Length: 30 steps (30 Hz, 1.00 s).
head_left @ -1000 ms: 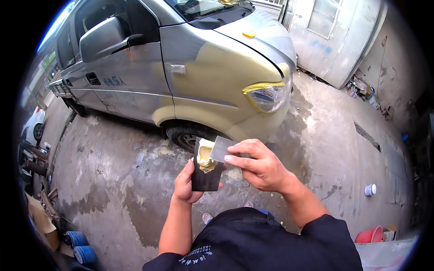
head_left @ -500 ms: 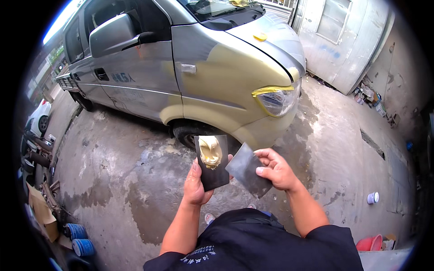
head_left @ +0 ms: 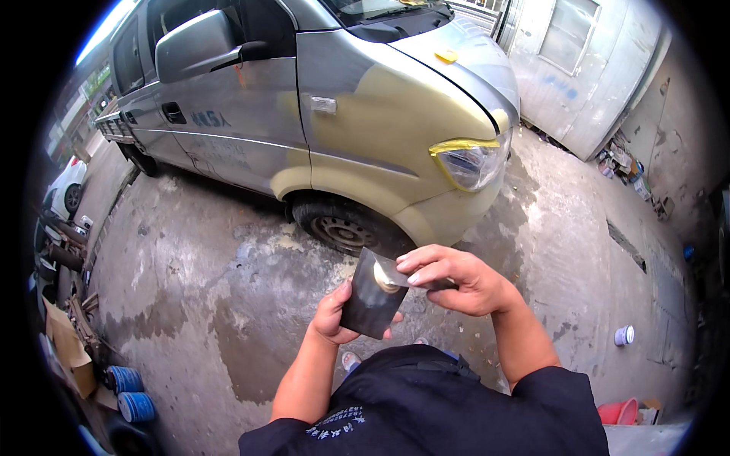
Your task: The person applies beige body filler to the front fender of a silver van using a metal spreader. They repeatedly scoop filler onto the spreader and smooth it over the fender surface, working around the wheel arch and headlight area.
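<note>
My left hand (head_left: 331, 313) is closed round the edges of a dark flat rectangular plate (head_left: 371, 310), its thumb on the near-left side. Cream-coloured putty (head_left: 382, 281) lies toward the plate's upper right. In my right hand (head_left: 465, 280), pinched between thumb and fingers, is a thin grey putty spreader (head_left: 395, 270), tilted over the putty and partly covering it. Whether the spreader's edge touches the plate is hard to see. Beyond both hands stands a silver pickup truck (head_left: 228, 163), whose front fender (head_left: 380, 121) carries a broad beige coat.
Yellow tape and clear film cover the headlight (head_left: 473, 163). A front wheel (head_left: 346, 228) lies just past my hands. Blue tins (head_left: 137, 406) and cardboard (head_left: 68, 346) stand at left; a small white can (head_left: 623, 335) and pink bowl (head_left: 620, 411) are at right.
My right hand has swung the spreader up and left over the putty, hiding much of it. The plate in my left hand has tilted and moved slightly lower.
</note>
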{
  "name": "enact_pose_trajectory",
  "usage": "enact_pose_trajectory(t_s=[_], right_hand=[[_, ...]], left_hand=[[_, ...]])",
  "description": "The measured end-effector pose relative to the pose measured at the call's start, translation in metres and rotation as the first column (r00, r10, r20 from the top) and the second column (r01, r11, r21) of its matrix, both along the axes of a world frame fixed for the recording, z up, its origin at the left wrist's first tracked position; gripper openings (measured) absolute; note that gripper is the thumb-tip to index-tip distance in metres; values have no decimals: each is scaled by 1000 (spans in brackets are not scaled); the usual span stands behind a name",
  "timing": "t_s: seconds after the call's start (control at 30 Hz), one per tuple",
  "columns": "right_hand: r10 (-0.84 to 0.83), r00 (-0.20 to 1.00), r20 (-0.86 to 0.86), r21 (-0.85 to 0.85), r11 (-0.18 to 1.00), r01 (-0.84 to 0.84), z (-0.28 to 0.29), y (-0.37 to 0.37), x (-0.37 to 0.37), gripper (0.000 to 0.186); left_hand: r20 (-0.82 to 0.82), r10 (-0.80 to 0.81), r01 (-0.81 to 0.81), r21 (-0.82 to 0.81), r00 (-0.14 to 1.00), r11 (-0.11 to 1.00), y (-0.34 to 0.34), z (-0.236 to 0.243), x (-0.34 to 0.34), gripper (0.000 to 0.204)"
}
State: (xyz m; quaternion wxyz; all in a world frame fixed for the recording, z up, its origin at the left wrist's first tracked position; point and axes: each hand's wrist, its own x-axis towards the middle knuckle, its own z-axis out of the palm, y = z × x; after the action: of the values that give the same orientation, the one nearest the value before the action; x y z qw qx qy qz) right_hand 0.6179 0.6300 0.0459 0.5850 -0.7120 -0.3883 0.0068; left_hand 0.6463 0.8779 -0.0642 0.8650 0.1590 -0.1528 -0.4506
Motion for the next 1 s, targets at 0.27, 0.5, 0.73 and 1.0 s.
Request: enact_pose_trajectory(t_s=[0.27, 0.5, 0.73, 1.0], right_hand=[[-451, 811, 372, -319, 759, 568, -19, -5, 15, 40], [-461, 773, 435, -270, 753, 601, -49, 45, -11, 40], [-440, 819, 367, -252, 801, 543, -46, 51, -3, 41], [-237, 830, 505, -167, 917, 363, 0, 19, 3, 50]], left_hand=[[9, 219, -219, 68, 976, 973, -15, 8, -11, 67], [421, 570, -690, 226, 706, 688, -31, 3, -2, 65], [502, 588, -747, 203, 634, 633, -30, 1, -2, 64], [12, -32, 33, -102, 999, 994, 7, 8, 2, 73]])
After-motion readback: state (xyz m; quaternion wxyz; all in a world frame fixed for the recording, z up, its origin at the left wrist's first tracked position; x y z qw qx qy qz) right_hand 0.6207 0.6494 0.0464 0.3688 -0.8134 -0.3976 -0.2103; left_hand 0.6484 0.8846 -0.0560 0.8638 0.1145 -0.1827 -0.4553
